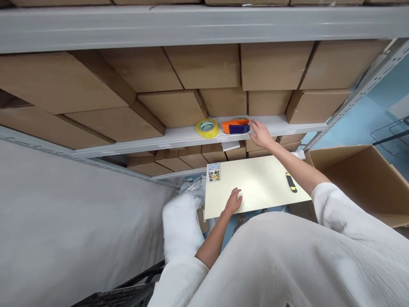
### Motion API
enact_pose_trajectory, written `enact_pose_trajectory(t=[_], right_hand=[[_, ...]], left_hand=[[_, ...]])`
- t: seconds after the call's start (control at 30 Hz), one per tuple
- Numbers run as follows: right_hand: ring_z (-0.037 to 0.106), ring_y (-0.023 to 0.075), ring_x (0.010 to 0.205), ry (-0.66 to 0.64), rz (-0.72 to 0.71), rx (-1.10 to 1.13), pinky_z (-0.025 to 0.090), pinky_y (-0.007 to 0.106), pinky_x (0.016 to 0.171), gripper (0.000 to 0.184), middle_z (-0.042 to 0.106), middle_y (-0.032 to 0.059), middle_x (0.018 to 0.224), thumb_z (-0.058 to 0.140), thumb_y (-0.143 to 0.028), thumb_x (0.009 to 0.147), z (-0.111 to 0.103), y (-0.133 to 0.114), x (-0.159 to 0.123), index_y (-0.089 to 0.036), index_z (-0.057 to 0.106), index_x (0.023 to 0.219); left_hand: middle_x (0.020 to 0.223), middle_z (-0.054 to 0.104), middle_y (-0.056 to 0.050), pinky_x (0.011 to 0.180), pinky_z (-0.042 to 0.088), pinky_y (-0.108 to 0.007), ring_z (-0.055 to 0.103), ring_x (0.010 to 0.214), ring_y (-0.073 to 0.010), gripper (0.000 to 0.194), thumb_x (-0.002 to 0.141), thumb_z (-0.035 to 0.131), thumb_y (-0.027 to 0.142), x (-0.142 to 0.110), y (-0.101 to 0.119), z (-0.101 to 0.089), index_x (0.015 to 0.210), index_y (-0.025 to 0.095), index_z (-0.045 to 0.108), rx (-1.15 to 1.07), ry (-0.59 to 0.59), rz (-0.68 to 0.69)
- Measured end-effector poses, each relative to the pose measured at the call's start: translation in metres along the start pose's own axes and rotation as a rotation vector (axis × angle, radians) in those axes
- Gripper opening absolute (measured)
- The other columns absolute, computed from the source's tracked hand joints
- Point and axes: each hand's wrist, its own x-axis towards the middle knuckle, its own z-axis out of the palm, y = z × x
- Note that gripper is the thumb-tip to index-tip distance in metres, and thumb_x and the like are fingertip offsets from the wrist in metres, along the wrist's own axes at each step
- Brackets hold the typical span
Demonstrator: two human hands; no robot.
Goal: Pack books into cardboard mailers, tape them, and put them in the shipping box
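On the shelf's front edge lies an orange and dark purple tape dispenser (235,126). My right hand (261,134) reaches to its right end, fingers apart; the fingertips are at the dispenser, and whether they touch it I cannot tell. A roll of yellow tape (207,128) lies just left of the dispenser. My left hand (234,201) rests at the near edge of the cream tabletop (255,181), fingers stretched out and holding nothing. A small colourful printed card or booklet (214,172) lies at the table's far left corner. Toward the right lies a black and yellow utility knife (291,182).
Cardboard boxes (204,66) fill the metal rack (204,25) in front, above and below the shelf. A large open carton (358,183) stands to the right of the table. White wrapping material (182,226) is at the left, beside a black crate (128,294).
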Motion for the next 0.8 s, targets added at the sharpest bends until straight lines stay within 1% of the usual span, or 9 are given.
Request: enact_pose_trajectory(t=[0.07,0.17,0.27,0.4,0.5,0.57,0.7,0.8], right_hand=[[0.045,0.0432,0.138,-0.027,-0.015,-0.025,0.042,0.064,0.114,0.06,0.045,0.0217,0.166,0.047,-0.029,0.103,0.006,-0.004,0.018,-0.014,0.049,0.162],[0.043,0.0439,0.136,-0.074,0.002,-0.096,0.04,0.064,0.113,0.06,0.046,0.0221,0.164,0.047,-0.029,0.104,0.016,-0.006,0.031,-0.015,0.049,0.162],[0.042,0.0435,0.132,-0.077,0.022,-0.183,0.04,0.061,0.11,0.056,0.049,0.0235,0.158,0.048,-0.029,0.105,0.021,-0.007,0.031,-0.014,0.053,0.159],[0.043,0.0402,0.125,-0.057,0.036,-0.282,0.042,0.055,0.105,0.048,0.051,0.0215,0.151,0.049,-0.034,0.108,0.018,-0.016,0.02,-0.018,0.059,0.152],[0.04,0.0403,0.127,-0.077,0.074,-0.352,0.041,0.053,0.105,0.049,0.048,0.0199,0.155,0.051,-0.036,0.107,0.013,-0.025,-0.001,-0.02,0.058,0.153],[0.039,0.0407,0.129,-0.063,0.108,-0.359,0.04,0.053,0.106,0.049,0.046,0.0188,0.158,0.051,-0.036,0.107,0.009,-0.028,-0.022,-0.022,0.058,0.154],[0.038,0.0421,0.133,0.014,0.192,-0.339,0.037,0.055,0.109,0.051,0.043,0.0173,0.16,0.052,-0.034,0.105,0.002,-0.028,-0.076,-0.025,0.06,0.154],[0.036,0.0431,0.137,0.032,0.297,-0.337,0.035,0.058,0.111,0.049,0.044,0.0162,0.161,0.053,-0.033,0.103,0.0,-0.025,-0.123,-0.027,0.065,0.15]], left_hand=[[0.165,0.052,-0.015,0.131,0.041,-0.049,0.049,0.157,-0.029,0.047,0.096,0.06,0.024,-0.005,-0.007,-0.008,0.143,0.021,0.066,-0.007,0.008,-0.007],[0.165,0.052,-0.016,0.13,0.042,-0.051,0.05,0.156,-0.0296,0.047,0.096,0.06,0.023,-0.012,-0.018,-0.02,0.142,0.022,0.066,-0.008,0.02,-0.015],[0.164,0.053,-0.017,0.131,0.04,-0.051,0.048,0.158,-0.0304,0.045,0.096,0.061,0.023,-0.018,-0.028,-0.031,0.141,0.02,0.067,-0.002,0.026,-0.02],[0.162,0.056,-0.016,0.129,0.043,-0.052,0.051,0.156,-0.0307,0.044,0.096,0.065,0.028,-0.021,-0.038,-0.039,0.139,0.023,0.068,-0.039,0.016,-0.019],[0.162,0.055,-0.015,0.13,0.042,-0.051,0.051,0.155,-0.0301,0.044,0.096,0.064,0.029,-0.018,-0.042,-0.039,0.14,0.023,0.068,-0.044,-0.019,0.004],[0.165,0.053,-0.016,0.131,0.041,-0.05,0.05,0.157,-0.0302,0.044,0.097,0.062,0.029,-0.014,-0.043,-0.036,0.14,0.021,0.068,-0.035,-0.052,0.019],[0.167,0.051,-0.017,0.132,0.04,-0.049,0.048,0.159,-0.0303,0.045,0.098,0.061,0.028,-0.006,-0.04,-0.028,0.142,0.02,0.067,-0.028,-0.12,0.052],[0.168,0.05,-0.017,0.132,0.04,-0.049,0.046,0.16,-0.0299,0.045,0.099,0.06,0.028,0.0,-0.034,-0.021,0.143,0.021,0.067,-0.025,-0.174,0.081]])
